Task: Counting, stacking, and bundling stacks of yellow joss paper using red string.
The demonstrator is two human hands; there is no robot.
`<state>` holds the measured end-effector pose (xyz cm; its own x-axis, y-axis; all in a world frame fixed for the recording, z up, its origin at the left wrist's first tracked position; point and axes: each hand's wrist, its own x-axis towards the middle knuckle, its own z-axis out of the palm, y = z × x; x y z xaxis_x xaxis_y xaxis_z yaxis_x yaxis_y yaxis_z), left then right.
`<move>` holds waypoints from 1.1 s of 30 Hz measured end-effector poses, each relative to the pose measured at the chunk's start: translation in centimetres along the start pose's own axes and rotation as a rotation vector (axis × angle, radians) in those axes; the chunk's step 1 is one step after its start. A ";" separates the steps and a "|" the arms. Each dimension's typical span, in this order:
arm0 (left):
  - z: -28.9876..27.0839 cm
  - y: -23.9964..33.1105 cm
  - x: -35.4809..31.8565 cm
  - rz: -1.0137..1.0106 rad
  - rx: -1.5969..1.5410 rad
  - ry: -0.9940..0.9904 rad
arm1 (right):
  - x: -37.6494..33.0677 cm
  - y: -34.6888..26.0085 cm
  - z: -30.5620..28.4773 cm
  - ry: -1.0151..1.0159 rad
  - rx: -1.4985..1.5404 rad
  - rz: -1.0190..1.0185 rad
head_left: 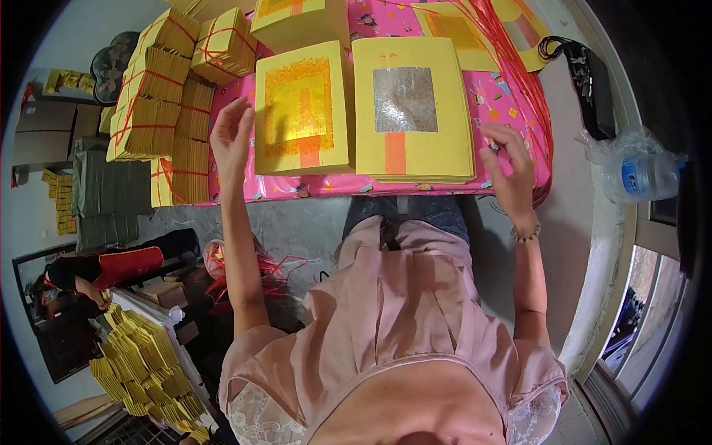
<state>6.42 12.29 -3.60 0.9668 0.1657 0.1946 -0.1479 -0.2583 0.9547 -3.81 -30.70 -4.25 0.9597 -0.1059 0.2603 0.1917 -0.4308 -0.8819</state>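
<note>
Fingers (pixel 236 106) of left hand (pixel 233 139) and right hand (pixel 513 174) hang loosely parted beside yellow stacks (pixel 297 111) (pixel 405 104) pointing lengthwise forward.

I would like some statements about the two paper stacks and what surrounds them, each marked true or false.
1. The left hand is beside the gold-square stack. True.
2. The silver-square stack lies left of the gold-square one. False: it lies right.
3. The right hand is right of both stacks. True.
4. The tablecloth is plain green. False: it is pink and patterned.
</note>
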 end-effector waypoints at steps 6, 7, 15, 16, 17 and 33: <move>5.6 6.9 -5.3 0.510 0.395 -0.525 | 0.5 -2.7 0.4 -0.281 -0.428 -0.461; 6.7 7.3 -5.6 0.591 0.491 -0.614 | 0.7 -2.7 0.5 -0.295 -0.463 -0.492; 9.7 6.1 -5.5 0.603 0.585 -0.822 | 1.5 -2.0 0.5 -0.356 -0.497 -0.507; 9.6 6.0 -5.5 0.587 0.564 -0.829 | 1.5 -2.0 0.5 -0.359 -0.486 -0.497; 9.6 5.9 -5.5 0.570 0.540 -0.837 | 1.5 -2.0 0.5 -0.360 -0.473 -0.490; 9.8 5.4 -6.5 0.376 0.292 -0.686 | 2.4 -1.9 1.1 -0.363 -0.194 -0.422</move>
<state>1.41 0.48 -1.96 0.7902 -0.5727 0.2183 -0.5174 -0.4324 0.7385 -1.65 -29.10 -2.40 0.8243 0.4089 0.3915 0.5637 -0.5290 -0.6343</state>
